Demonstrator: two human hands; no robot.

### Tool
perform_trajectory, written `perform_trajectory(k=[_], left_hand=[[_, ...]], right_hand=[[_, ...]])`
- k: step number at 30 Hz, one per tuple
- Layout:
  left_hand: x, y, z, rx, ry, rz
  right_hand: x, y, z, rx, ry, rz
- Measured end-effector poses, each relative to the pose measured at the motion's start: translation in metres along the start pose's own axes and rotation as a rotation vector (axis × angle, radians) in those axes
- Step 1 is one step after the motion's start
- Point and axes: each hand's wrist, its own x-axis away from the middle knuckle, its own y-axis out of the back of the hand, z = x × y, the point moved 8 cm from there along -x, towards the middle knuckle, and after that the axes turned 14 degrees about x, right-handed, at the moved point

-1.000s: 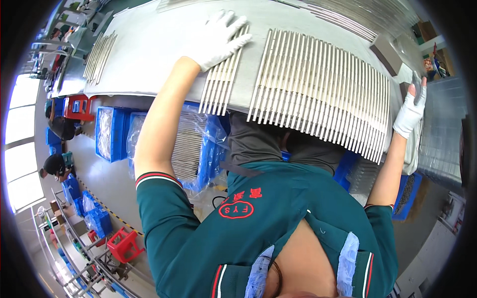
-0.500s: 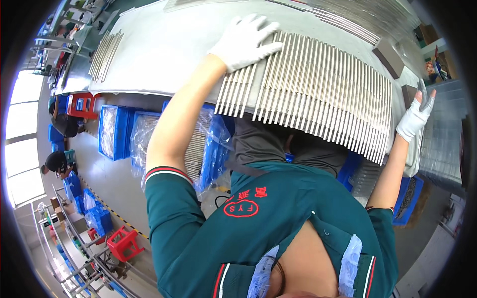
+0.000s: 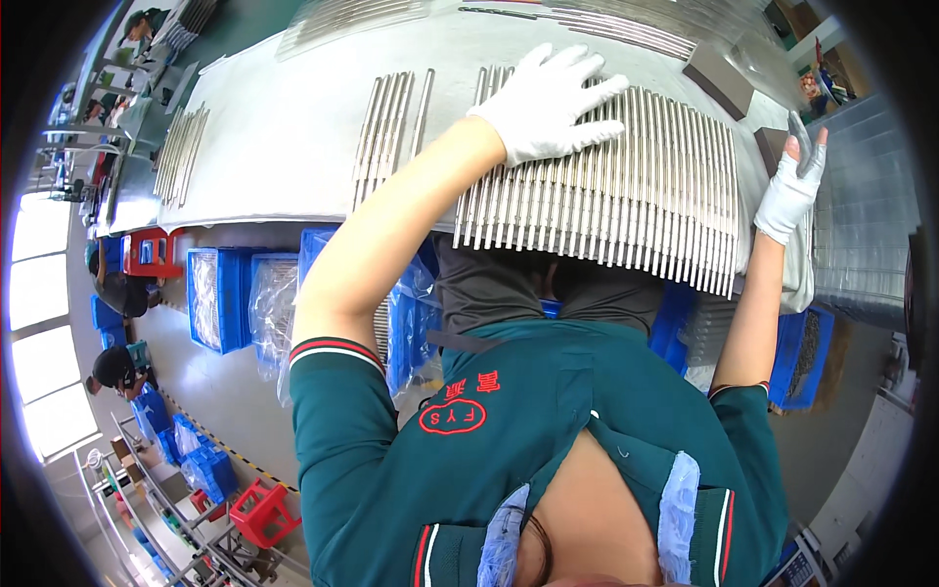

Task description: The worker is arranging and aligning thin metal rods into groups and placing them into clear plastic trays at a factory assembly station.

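Row (image 3: 606, 191): rods side by side from 1 to 2 o'clock on the table (image 3: 284, 137), near ends jutting past its edge.
Left hand (image 3: 553, 110): at 1 o'clock, palm down over the row's left part, fingers spread and seemingly grasping nothing; half a second ago it spanned the row's left edge.
Right hand (image 3: 790, 191): at 2 o'clock, beside the row's right end, released, fingers parted; any contact cannot be told.
Bunch (image 3: 383, 132): at 11 o'clock, now clear of the palm, a lone rod (image 3: 424, 110) between it and the row; handling seems to have passed to the row.
Left forearm (image 3: 381, 245): hides the bunch's near ends and part of a crate (image 3: 403, 342).
Far rods (image 3: 626, 33): toward 1 o'clock, partly lost in glare.
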Motion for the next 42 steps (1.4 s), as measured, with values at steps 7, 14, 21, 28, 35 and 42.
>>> perform_trajectory(k=[7, 14, 21, 28, 35, 42], left_hand=[[0.018, 0.008, 0.021, -0.031, 0.054, 0.084], [0.059, 0.044, 0.072, -0.221, 0.2, 0.201], [-0.001, 0.008, -0.001, -0.075, -0.001, 0.18], [-0.046, -0.037, -0.046, 0.119, -0.03, 0.185], [-0.02, -0.022, -0.023, 0.042, 0.004, 0.21], [0.018, 0.0, 0.01, -0.094, 0.08, 0.291]], right_hand=[[0.002, 0.007, 0.01, 0.066, 0.044, -0.057], [0.0, 0.003, 0.001, -0.07, 0.067, -0.044], [0.006, 0.0, 0.01, -0.064, 0.017, -0.013], [0.005, 0.004, 0.01, -0.07, 0.03, -0.027], [0.004, 0.007, 0.013, -0.065, 0.054, -0.029], [0.004, 0.006, 0.004, -0.165, 0.017, 0.003]])
